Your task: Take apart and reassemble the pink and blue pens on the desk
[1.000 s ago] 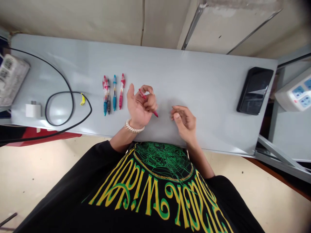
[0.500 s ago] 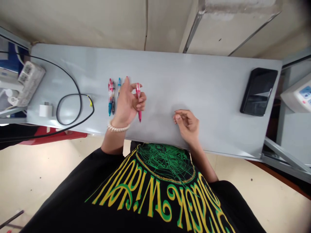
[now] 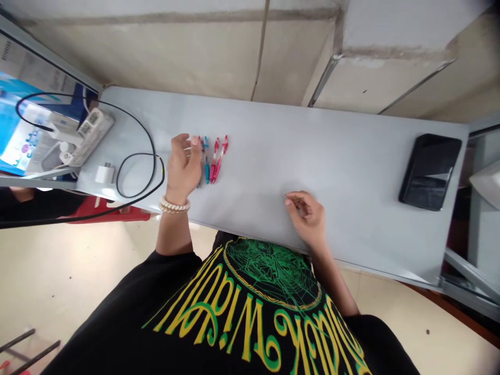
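Observation:
My left hand (image 3: 183, 165), with a pale beaded bracelet (image 3: 174, 205) at its wrist, hovers at the left end of a row of pens. Its fingers are loosely bent, the thumb is apart, and I see nothing in it. Just right of the thumb lies a pen with a teal grip (image 3: 207, 164). Beside that are a pink pen (image 3: 214, 161) and another, slightly slanted pink pen (image 3: 222, 159). At least one more pen is partly hidden behind the hand. My right hand (image 3: 308, 216) rests near the table's front edge, fingers curled in and thumb close to the index finger, apparently holding nothing.
On the grey table (image 3: 265, 156), a black phone-like device (image 3: 430, 172) lies at the far right. At left are a looped black cable (image 3: 150, 140), a white charger plug (image 3: 104, 173) and a white power strip (image 3: 91, 133). A wall (image 3: 195, 57) runs along the back.
The pink pen that my left hand held now lies in the row of pens. That hand has let go and moved left. My right hand keeps its pose; the camera view has shifted.

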